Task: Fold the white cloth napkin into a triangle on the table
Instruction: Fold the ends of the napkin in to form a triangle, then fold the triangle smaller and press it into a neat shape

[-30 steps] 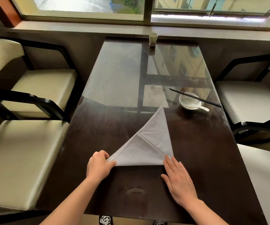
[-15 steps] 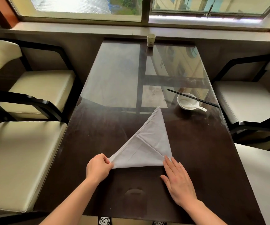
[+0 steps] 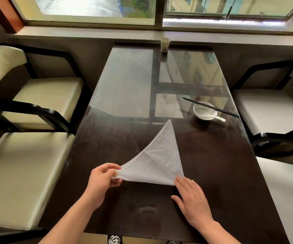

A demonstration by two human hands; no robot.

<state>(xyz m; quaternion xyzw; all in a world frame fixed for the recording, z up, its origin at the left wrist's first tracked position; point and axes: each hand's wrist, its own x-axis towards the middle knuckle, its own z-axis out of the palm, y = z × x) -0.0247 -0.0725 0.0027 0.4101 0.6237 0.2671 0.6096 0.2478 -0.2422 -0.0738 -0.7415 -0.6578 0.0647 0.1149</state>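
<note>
At the near edge of the dark glossy table (image 3: 221,173), both forearms reach in from below. Left hand (image 3: 101,180): fingers curled, thumb and fingers pinching the left corner of the white napkin (image 3: 158,161), with that corner raised slightly off the surface. Right hand (image 3: 193,201): flat on the table, palm down, fingers straight and together, the fingertips (image 3: 178,179) touching the napkin's near right corner; it grips nothing.

Napkin: lies in the near-centre of the table between the two hands, folded to a triangle, its long edge towards the person and its apex pointing away. A seam line runs diagonally across the upper layer.

Beyond the apex, to the right: a white bowl (image 3: 199,105) holding a white spoon (image 3: 212,117), with black chopsticks (image 3: 226,112) laid across the rim. These stand well apart from the napkin.

At the far end of the table: one paper cup (image 3: 165,45), upright, near the window sill (image 3: 89,35).

Cream-cushioned chairs with black frames stand on the left (image 3: 27,173) and on the right (image 3: 265,110) of the table.
</note>
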